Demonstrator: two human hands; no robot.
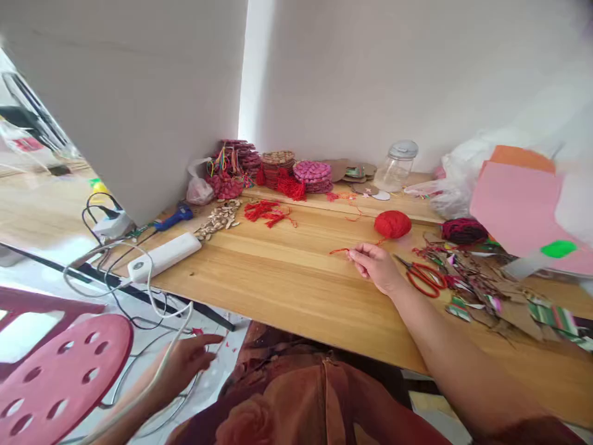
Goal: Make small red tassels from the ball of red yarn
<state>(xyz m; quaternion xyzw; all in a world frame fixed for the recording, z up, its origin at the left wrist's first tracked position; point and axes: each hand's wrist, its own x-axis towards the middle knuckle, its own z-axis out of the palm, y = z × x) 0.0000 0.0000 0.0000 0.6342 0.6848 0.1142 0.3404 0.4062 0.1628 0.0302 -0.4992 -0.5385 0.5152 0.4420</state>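
My right hand (373,264) is closed in a pinch on a strand of red yarn (340,251) above the wooden table. The short end sticks out to the left of the fingertips, and the strand trails behind the hand toward a red yarn ball (393,224). Just right of this hand lie scissors (427,280) with orange-red handles. Off the table's front edge, my left hand (189,361) hangs low beside my lap, its fingers apart and nothing visible in them. Red tassels (266,211) lie farther back on the table.
Stacks of pink and red round pieces (312,175) stand at the back near a glass jar (397,165). Cardboard scraps (491,296) cover the right side. A white power strip (164,256), cables and a blue glue gun (175,217) lie left, above a pink stool (69,377).
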